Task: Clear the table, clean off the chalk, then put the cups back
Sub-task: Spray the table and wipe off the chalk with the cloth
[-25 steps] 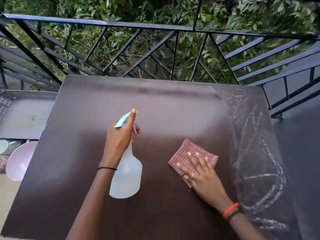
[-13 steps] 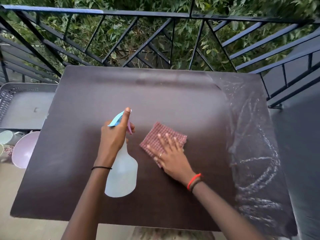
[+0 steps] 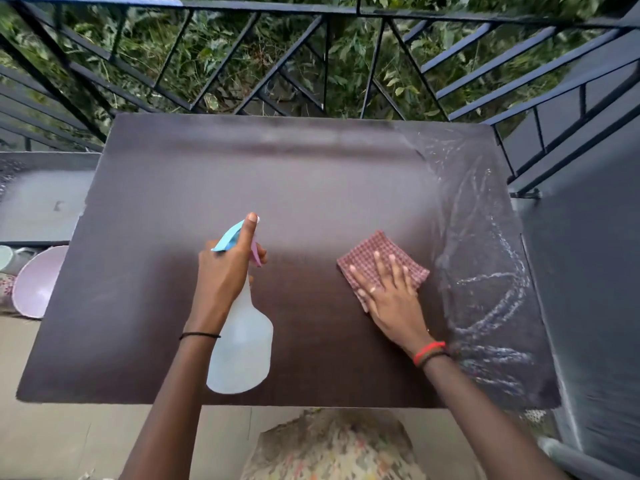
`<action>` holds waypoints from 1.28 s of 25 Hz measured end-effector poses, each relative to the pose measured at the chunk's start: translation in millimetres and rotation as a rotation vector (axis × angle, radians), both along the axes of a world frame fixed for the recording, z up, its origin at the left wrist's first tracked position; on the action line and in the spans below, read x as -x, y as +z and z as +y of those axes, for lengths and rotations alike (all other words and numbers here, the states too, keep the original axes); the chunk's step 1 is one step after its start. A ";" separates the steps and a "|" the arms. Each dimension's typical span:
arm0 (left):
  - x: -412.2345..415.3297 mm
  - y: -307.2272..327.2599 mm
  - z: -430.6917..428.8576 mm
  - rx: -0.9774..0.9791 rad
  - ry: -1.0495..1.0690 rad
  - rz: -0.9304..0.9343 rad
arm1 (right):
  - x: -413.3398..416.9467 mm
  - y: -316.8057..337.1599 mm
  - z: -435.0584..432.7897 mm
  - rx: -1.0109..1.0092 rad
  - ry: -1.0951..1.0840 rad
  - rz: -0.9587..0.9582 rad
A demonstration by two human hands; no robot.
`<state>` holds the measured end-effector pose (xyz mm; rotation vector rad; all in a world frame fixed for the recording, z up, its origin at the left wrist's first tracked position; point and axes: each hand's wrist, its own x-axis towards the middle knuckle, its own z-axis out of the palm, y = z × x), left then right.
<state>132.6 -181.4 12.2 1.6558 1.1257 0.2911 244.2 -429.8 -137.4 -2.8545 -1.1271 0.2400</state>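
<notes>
Plastic spray bottle (image 3: 242, 341): left hand (image 3: 225, 271) has its grip wrapped round the neck, forefinger along the blue nozzle, base pointing to the near edge.
Checked cloth (image 3: 375, 250): right hand (image 3: 389, 299) holds nothing in its grip; straight, spread fingers press it flat on the tabletop (image 3: 156, 289).
Chalk scribbles (image 3: 485, 278): white, down the tabletop's right strip, just right of the cloth.
Cup (image 3: 5, 258): pale, cut off by the frame, beside a pink bowl (image 3: 38, 282) past the tabletop's left edge.

left wrist: black band (image 3: 200, 335); right: red (plus dark) bands (image 3: 429, 353)
</notes>
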 end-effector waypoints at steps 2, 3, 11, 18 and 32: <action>10.0 -2.1 -11.9 -0.022 -0.008 0.011 | 17.0 -0.8 34.3 -0.034 0.039 0.008; 12.8 -3.1 -15.3 -0.029 -0.015 0.020 | 32.4 -3.0 45.8 -0.045 0.076 0.012; 26.7 4.0 -38.4 -0.040 -0.073 -0.014 | 145.4 -8.1 -61.3 -0.062 0.128 0.016; 40.7 1.1 -68.3 -0.015 -0.171 -0.025 | 70.6 -1.8 -94.8 -0.002 -0.059 0.046; -8.1 -9.3 -157.1 -0.040 -0.339 -0.002 | 137.6 -2.0 -148.9 -0.016 0.016 0.023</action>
